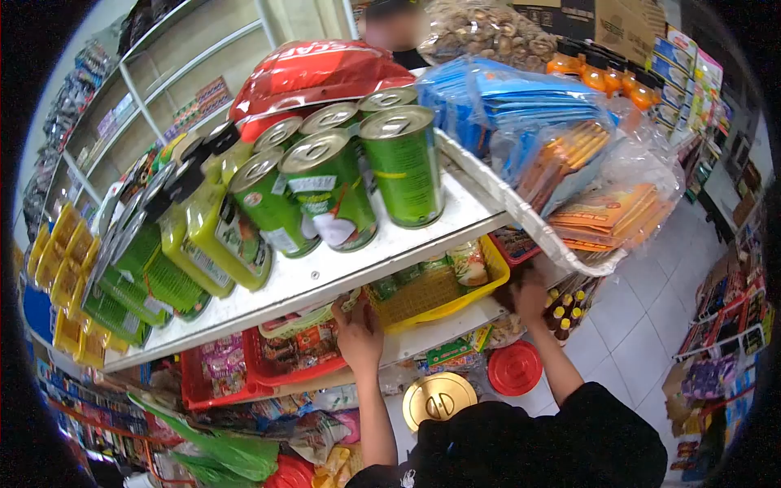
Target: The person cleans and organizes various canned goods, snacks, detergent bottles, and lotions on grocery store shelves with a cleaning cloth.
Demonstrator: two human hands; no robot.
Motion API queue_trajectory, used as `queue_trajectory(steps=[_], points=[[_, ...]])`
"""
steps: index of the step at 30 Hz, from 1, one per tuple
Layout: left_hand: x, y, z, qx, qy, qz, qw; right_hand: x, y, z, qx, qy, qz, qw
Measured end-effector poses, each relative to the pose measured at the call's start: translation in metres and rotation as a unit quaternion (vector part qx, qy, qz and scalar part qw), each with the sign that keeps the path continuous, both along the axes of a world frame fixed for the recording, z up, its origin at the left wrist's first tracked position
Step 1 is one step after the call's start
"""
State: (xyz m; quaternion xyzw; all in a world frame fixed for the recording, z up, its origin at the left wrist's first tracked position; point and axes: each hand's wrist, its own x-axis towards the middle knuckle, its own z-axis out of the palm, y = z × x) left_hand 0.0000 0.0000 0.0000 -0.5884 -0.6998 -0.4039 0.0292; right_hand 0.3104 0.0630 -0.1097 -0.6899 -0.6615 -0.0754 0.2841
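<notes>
On the shelf below the white top board, my left hand reaches up between a pale green basket and a yellow basket. Its fingers are spread, with the fingertips right at the edges of both baskets. The yellow basket holds a few green packets and a packet with a food picture toward its right end. Farther right, my right hand is beside the yellow basket's right end, near a red basket. Shadow and motion blur obscure the fingers of that hand.
Green cans and bottles line the white upper shelf. A white tray of packets overhangs its right end. Red baskets sit lower left; a gold lid and red lid lie below. A person is behind.
</notes>
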Motion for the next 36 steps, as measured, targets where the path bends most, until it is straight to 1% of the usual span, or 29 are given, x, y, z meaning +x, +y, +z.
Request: queue_trajectory(steps=[1, 2, 3, 5, 6, 7, 10, 12, 13, 14, 16, 19, 20, 21, 22, 23, 24, 25, 26, 27, 28, 30, 31, 32, 33, 34, 35, 36], points=[[0.001, 0.001, -0.005, -0.003, -0.004, 0.003, 1.000, 0.005, -0.001, 0.004, 0.003, -0.004, -0.011, 1.000], [0.002, 0.003, -0.009, -0.007, -0.007, 0.005, 1.000, -0.002, -0.008, 0.004, 0.049, -0.090, 0.039, 0.994], [-0.024, -0.001, 0.013, -0.010, 0.057, 0.000, 0.998, -0.036, -0.018, -0.015, -0.002, -0.026, 0.051, 0.998], [-0.006, -0.001, 0.010, 0.001, 0.047, -0.006, 0.999, 0.010, -0.015, -0.016, -0.091, -0.035, 0.085, 0.992], [0.002, 0.000, 0.009, 0.011, 0.030, -0.009, 0.999, 0.037, -0.004, -0.014, -0.097, -0.062, 0.057, 0.992], [0.002, 0.000, 0.008, 0.022, 0.041, -0.009, 0.999, 0.058, 0.005, -0.019, -0.066, -0.069, 0.012, 0.995], [0.002, 0.001, 0.006, 0.040, 0.059, -0.006, 0.997, 0.127, 0.032, -0.037, 0.035, -0.114, -0.076, 0.990], [0.003, 0.000, 0.006, 0.028, 0.060, -0.005, 0.998, 0.140, 0.033, -0.016, -0.025, -0.123, -0.103, 0.987], [0.003, 0.000, 0.005, 0.021, 0.054, -0.005, 0.998, 0.125, 0.029, 0.002, -0.068, -0.108, -0.124, 0.984], [0.002, 0.001, 0.004, 0.014, 0.049, -0.007, 0.999, 0.109, 0.018, 0.020, -0.067, 0.015, -0.169, 0.983], [0.006, 0.000, 0.007, -0.002, 0.030, -0.010, 1.000, 0.118, 0.021, -0.042, -0.036, -0.008, -0.105, 0.994], [0.005, 0.000, 0.006, 0.020, 0.054, -0.022, 0.998, 0.019, -0.011, -0.019, -0.145, 0.051, -0.045, 0.987], [0.004, 0.001, 0.003, 0.024, 0.058, -0.029, 0.998, -0.024, -0.039, 0.044, -0.175, 0.051, -0.003, 0.983], [0.000, 0.002, -0.001, 0.028, 0.063, -0.036, 0.997, -0.052, -0.042, 0.013, -0.099, 0.044, 0.101, 0.989], [-0.003, 0.003, -0.004, 0.033, 0.066, -0.042, 0.996, -0.081, -0.044, -0.019, -0.028, 0.028, 0.205, 0.978], [-0.003, 0.003, -0.004, 0.037, 0.076, -0.042, 0.996, -0.111, -0.059, 0.020, -0.181, 0.114, 0.172, 0.962], [-0.002, 0.003, -0.002, 0.041, 0.086, -0.042, 0.995, -0.137, -0.065, -0.002, -0.077, 0.053, 0.230, 0.969], [-0.001, 0.003, -0.001, 0.045, 0.096, -0.043, 0.993, -0.152, -0.068, -0.001, 0.027, -0.009, 0.284, 0.958], [0.001, 0.003, -0.001, 0.030, 0.079, -0.039, 0.996, -0.164, -0.069, -0.019, 0.060, 0.015, 0.287, 0.956], [0.001, 0.003, -0.001, 0.015, 0.063, -0.034, 0.997, -0.168, -0.072, -0.011, 0.093, 0.040, 0.291, 0.951], [0.001, 0.002, -0.001, -0.002, 0.048, -0.027, 0.998, -0.163, -0.070, -0.009, 0.091, 0.052, 0.299, 0.949], [0.005, 0.000, 0.003, 0.014, 0.067, -0.028, 0.997, -0.129, -0.065, -0.001, 0.073, -0.001, 0.328, 0.942], [0.006, 0.000, 0.005, 0.023, 0.077, -0.025, 0.996, -0.111, -0.054, -0.018, 0.048, -0.018, 0.334, 0.941], [0.004, 0.002, 0.004, 0.024, 0.067, -0.030, 0.997, -0.087, -0.057, 0.027, -0.192, 0.049, 0.259, 0.945], [0.003, 0.003, 0.002, 0.025, 0.056, -0.033, 0.998, -0.066, -0.052, 0.068, -0.311, 0.114, 0.204, 0.921], [0.001, 0.004, 0.000, 0.027, 0.043, -0.035, 0.998, -0.034, -0.043, 0.004, -0.111, -0.071, 0.202, 0.970], [0.003, 0.002, 0.001, 0.021, 0.064, -0.030, 0.997, -0.016, -0.049, 0.011, -0.036, -0.023, 0.130, 0.991], [0.005, 0.001, 0.003, 0.017, 0.084, -0.024, 0.996, 0.007, -0.043, -0.004, 0.036, -0.052, 0.117, 0.991]])
